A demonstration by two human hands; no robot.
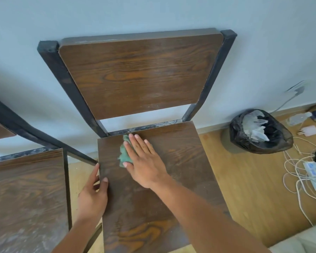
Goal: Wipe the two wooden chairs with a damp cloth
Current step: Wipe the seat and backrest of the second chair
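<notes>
Pale wall, wooden floor.

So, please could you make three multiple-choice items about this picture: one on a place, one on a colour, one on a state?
1. Where does the bin stand?
A. to the right of the chair, by the wall
B. under the chair seat
C. on the chair seat

2. What colour is the cloth?
A. red
B. green
C. white

3. What is the left hand doing?
A. pressing the cloth
B. gripping the left edge of the seat
C. resting on the backrest

Answers: 1 A, the bin with its black bag stands on the floor right of the chair. 2 B, the cloth shows green under the right hand. 3 B, the left hand holds the seat's left edge.
</notes>
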